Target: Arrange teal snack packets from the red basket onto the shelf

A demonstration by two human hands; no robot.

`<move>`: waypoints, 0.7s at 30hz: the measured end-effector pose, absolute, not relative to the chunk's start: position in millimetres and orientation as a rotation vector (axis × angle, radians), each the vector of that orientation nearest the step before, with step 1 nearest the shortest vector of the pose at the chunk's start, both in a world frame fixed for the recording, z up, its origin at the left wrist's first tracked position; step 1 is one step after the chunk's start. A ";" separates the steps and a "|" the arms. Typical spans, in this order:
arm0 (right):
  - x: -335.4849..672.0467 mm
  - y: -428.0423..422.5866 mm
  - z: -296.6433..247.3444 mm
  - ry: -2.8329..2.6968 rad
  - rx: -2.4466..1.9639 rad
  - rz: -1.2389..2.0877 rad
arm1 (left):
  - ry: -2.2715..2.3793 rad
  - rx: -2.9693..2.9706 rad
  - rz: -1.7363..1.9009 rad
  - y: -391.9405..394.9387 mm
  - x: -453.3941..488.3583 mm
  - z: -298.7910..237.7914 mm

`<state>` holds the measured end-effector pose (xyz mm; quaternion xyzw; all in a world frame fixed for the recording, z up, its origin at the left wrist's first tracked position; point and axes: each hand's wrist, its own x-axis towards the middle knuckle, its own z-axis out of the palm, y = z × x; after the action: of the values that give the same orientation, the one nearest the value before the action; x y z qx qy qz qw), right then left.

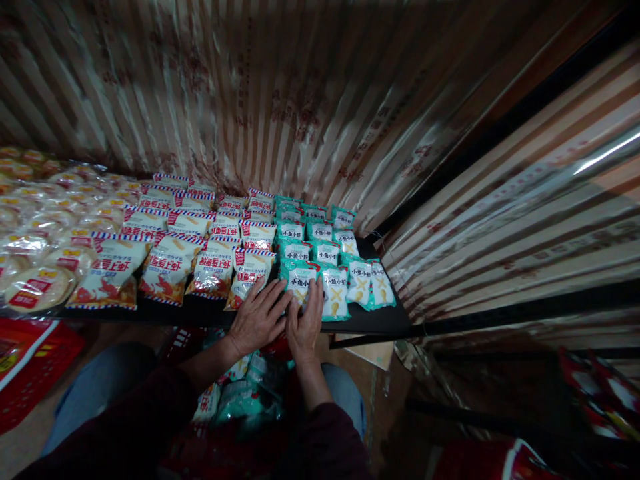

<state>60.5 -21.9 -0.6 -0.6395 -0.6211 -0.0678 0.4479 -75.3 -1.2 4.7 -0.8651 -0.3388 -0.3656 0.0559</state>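
Left hand [259,316], right hand [303,323]: fingers outstretched; teal packet [299,275] at their tips, grip unclear.

hands [304,325] at green snack packets [335,292], black shelf [373,323]

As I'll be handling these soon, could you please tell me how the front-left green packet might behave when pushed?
The packet probably gives easily: its film looks creased. It's likely light, given the snacks printed on it. Its flat top edge suggests sliding rather than rolling.
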 end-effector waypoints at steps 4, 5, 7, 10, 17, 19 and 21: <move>61.8 -21.3 -0.3 -1.550 -1.603 -0.091 | -1.039 -2.640 -1.106 -1.0 -74.9 5.4; 62.0 -21.2 0.1 -1.546 -1.609 -0.074 | -1.039 -2.646 -1.105 -0.8 -74.6 5.7; 62.5 -21.0 1.0 -1.535 -1.610 -0.058 | -1.038 -2.648 -1.106 -0.4 -74.2 6.3; 64.1 -20.5 1.3 -1.537 -1.599 -0.050 | -1.039 -2.634 -1.108 -0.3 -74.1 7.0; 70.2 -18.0 -0.9 -1.542 -1.597 -0.086 | -1.008 -2.620 -1.114 -0.5 -75.0 6.8; 71.7 -17.3 -0.3 -1.565 -1.599 -0.055 | -1.003 -2.621 -1.110 -0.4 -75.1 7.1; 72.8 -17.1 0.6 -1.575 -1.593 -0.032 | -1.001 -2.618 -1.110 -0.4 -75.3 7.5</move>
<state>72.8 -17.1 0.6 -0.6401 -0.6327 -0.0128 0.4357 -75.3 -0.4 7.5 -0.8667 -0.3313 -0.3675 0.0636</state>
